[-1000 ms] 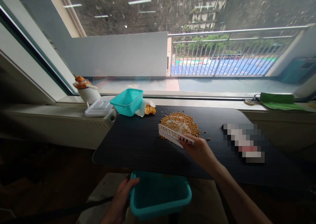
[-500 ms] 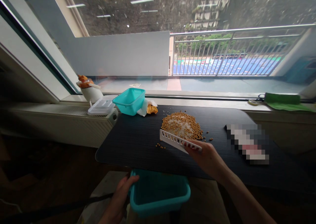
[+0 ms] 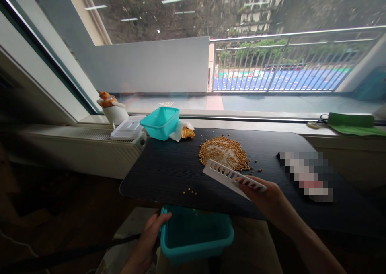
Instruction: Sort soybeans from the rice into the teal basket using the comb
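Below the table's front edge, my left hand (image 3: 150, 236) grips the left rim of a teal plastic box (image 3: 197, 253), thumb over the rim. My right hand (image 3: 267, 197) is closed round a thin white plastic strip with a row of slots (image 3: 224, 177), tilted just in front of a pile of soybeans (image 3: 223, 149). White grains lie mixed into the middle of the pile. Several loose beans (image 3: 189, 191) are near the front edge, and a couple of small beans show at the box's far side.
On the dark table (image 3: 163, 165), a second teal box (image 3: 161, 123) stands at the back left beside crumpled wrapping (image 3: 187, 132). A clear lid (image 3: 126, 128) lies on the radiator (image 3: 90, 147). A pixelated flat object (image 3: 306, 175) is at the right. Green cloth (image 3: 351, 123) rests on the sill.
The white slotted strip has moved right and slightly toward me. Several loose beans have shifted toward the front edge, and a couple now show at the box. My left hand keeps its hold.
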### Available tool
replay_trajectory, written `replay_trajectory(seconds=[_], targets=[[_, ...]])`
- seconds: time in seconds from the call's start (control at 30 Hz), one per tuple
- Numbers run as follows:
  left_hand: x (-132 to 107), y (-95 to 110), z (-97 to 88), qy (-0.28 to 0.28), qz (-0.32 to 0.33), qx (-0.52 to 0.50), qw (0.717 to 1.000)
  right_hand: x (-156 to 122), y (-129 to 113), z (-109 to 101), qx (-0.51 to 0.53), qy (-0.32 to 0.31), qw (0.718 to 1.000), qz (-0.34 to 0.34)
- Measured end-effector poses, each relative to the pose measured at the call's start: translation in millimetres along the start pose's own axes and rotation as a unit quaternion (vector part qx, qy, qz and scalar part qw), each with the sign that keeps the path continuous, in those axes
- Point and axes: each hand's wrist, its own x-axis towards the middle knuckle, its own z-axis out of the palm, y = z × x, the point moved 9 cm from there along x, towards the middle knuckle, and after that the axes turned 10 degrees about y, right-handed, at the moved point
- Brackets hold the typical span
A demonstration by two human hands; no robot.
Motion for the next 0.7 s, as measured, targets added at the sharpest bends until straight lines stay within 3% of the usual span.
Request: replay_trajectory(seconds=[0.13, 0.27, 0.53, 0.63, 0.7], targets=[[0, -3, 3.0, -0.025, -0.012, -0.006, 1.000, 13, 4, 8, -0.007, 0.028, 1.000, -0.010], [1, -3, -0.4, -0.034, -0.015, -0.019, 0.999, 19, -4, 27, -0.013, 0.003, 1.000, -0.025], [5, -3, -15.7, -0.032, -0.014, -0.051, 0.998, -2, -31, 70, 0.038, -0.142, 0.989, -0.036], [3, -3, -17.1, -0.041, -0.008, -0.060, 0.997, -13, -35, 79, 0.057, -0.199, 0.978, -0.019], [1, -3, -17.5, -0.043, -0.006, -0.064, 0.997, -15, -37, 78, 0.064, -0.202, 0.977, -0.014]])
